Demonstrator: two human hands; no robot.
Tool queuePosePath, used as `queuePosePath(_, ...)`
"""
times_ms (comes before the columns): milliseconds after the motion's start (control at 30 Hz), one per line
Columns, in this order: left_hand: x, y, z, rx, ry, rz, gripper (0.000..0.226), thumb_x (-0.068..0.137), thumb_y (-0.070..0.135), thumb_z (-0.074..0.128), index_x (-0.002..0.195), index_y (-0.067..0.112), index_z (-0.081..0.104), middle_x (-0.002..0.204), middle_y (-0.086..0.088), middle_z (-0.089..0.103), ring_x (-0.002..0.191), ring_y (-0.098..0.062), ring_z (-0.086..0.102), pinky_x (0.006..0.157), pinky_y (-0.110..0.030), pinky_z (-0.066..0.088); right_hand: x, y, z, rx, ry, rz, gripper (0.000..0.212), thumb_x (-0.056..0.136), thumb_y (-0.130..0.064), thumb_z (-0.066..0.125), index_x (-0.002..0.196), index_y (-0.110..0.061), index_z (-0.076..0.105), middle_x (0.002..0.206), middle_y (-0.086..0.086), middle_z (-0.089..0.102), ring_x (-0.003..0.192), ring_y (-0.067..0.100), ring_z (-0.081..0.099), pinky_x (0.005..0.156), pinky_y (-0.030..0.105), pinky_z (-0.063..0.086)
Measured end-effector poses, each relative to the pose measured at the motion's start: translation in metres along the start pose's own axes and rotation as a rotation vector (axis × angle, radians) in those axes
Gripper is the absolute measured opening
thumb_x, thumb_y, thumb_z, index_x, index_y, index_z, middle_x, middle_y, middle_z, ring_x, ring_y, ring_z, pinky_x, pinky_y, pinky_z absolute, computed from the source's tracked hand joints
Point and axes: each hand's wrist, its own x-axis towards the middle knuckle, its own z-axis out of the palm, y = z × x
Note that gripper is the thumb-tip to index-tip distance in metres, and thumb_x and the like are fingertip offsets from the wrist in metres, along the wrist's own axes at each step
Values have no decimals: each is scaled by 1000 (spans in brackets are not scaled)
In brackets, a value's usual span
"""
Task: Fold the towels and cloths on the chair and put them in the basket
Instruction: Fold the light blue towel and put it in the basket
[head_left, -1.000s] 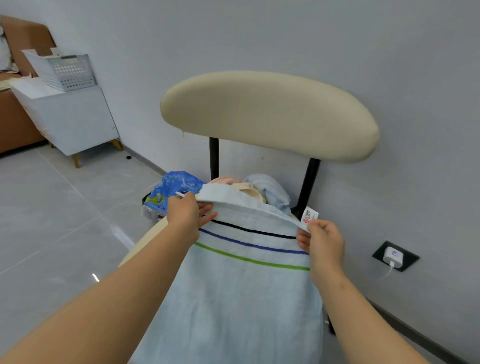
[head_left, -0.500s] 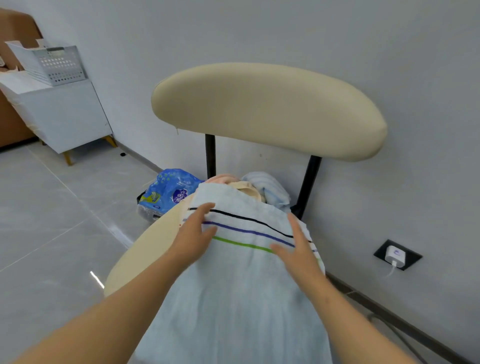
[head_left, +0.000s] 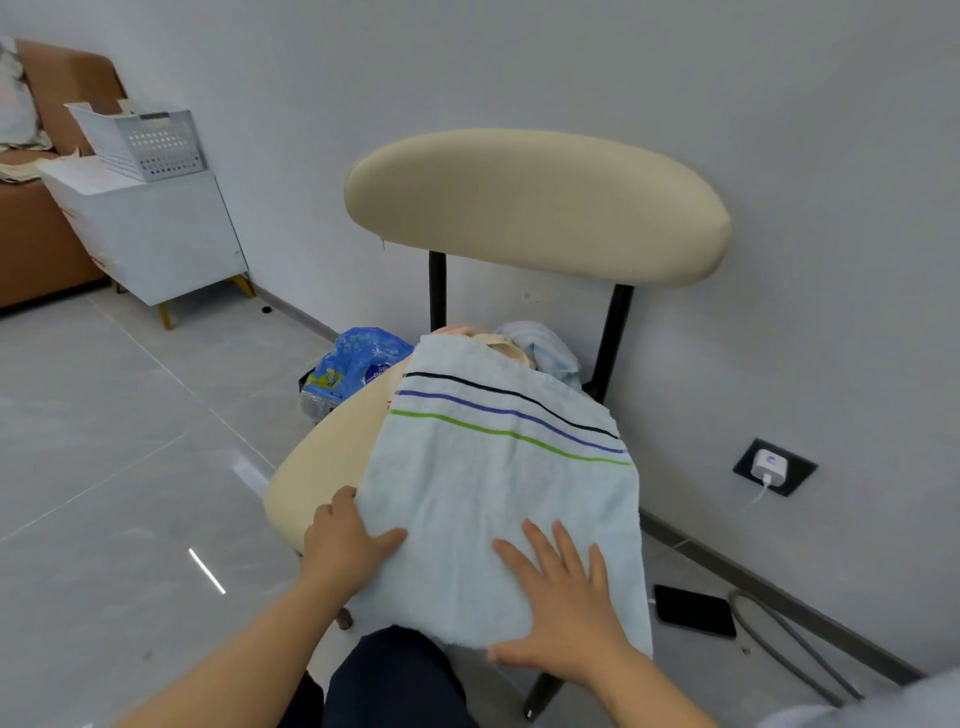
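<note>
Pressing striped towel (head_left: 493, 488), right hand (head_left: 566, 608) flat, left hand (head_left: 340, 545) pinching, packet (head_left: 358, 364) print blurred

A cream padded chair (head_left: 322, 467) with black metal posts carried a pale blue striped terry towel (head_left: 493, 493) spread over its seat, bunched cloths (head_left: 540, 345) lying behind it.
</note>
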Motion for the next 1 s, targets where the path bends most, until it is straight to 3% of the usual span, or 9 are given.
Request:
queuePosePath(100, -9, -3, -2, -142, -100, -34, 61, 83, 39, 67, 125, 9, 34, 115, -7, 49, 100, -27, 50, 78, -37, 44, -2, -4, 3, -96, -3, -1, 105, 75, -51, 63, 146, -43, -14, 155, -4, -25, 141, 28, -26, 112, 56, -14)
queuePosePath(267, -17, -6, -15, -384, -182, -30, 35, 88, 30, 62, 117, 12, 55, 107, -3, 58, 97, -23, 54, 82, -33, 41, -10, -7, -2, -97, -6, -45, 82, 86, -35, 51, 149, -38, -2, 158, -6, -14, 145, 24, -15, 116, 48, -8)
queuePosePath(367, -23, -1, -26, -475, -189, 15, 32, 89, 29, 61, 117, 15, 55, 110, -3, 59, 98, -22, 56, 86, -34, 44, -13, -5, -14, 86, 87, -50, 52, 95, -21, 38, 145, -32, 31, 156, -7, 22, 144, 17, 16, 116, 32, 13)
queuePosePath(433, -28, 4, -34, -464, -155, 56, 24, 90, 25, 60, 111, 15, 55, 106, -3, 59, 89, -18, 55, 81, -32, 44, -15, -8, -22, 251, 164, -22, 42, 94, -14, 37, 132, -25, 50, 137, -4, 51, 126, 17, 45, 102, 26, 34)
queuePosePath(500, -31, 6, -42, -443, -108, 84, 20, 90, 23, 59, 107, 14, 54, 97, -1, 56, 82, -15, 52, 75, -30, 41, -20, -15, -29, 378, 185, -6, 31, 94, -13, 38, 113, -24, 60, 112, -5, 63, 102, 15, 56, 85, 25, 42)
queuePosePath(600, -37, -2, -55, -324, -118, 109, 16, 89, 24, 59, 102, 15, 55, 98, -3, 55, 87, -19, 51, 77, -30, 39, -27, -23, -31, 483, 118, -61, 26, 91, -11, 38, 74, -26, 52, 78, -11, 55, 76, 9, 50, 67, 22, 38)
queuePosePath(700, -44, -18, -66, -103, -201, 103, 14, 89, 27, 59, 98, 18, 52, 104, -4, 52, 94, -21, 49, 80, -28, 35, -30, -29, -29, 527, 3, -97, 22, 86, -10, 40, 65, -15, 46, 68, -6, 47, 62, 6, 40, 61, 22, 32)
queuePosePath(867, -53, -38, -76, 154, -352, 87, 38, 89, 31, 58, 124, 17, 50, 120, 0, 49, 102, -16, 44, 86, -25, 31, -34, -42, -27, 601, -141, -126, 37, 78, -8, 46, 52, -21, 23, 46, -10, 27, 48, 6, 24, 52, 23, 20)
queuePosePath(1000, -50, -40, -76, 335, -422, 49, 43, 87, 34, 59, 126, 20, 48, 117, 2, 49, 102, -17, 47, 85, -27, 40, -33, -37, -28, 644, -160, -90, 32, 87, -33, 56, 58, -24, 49, 61, -9, 48, 58, 4, 42, 59, 21, 34)
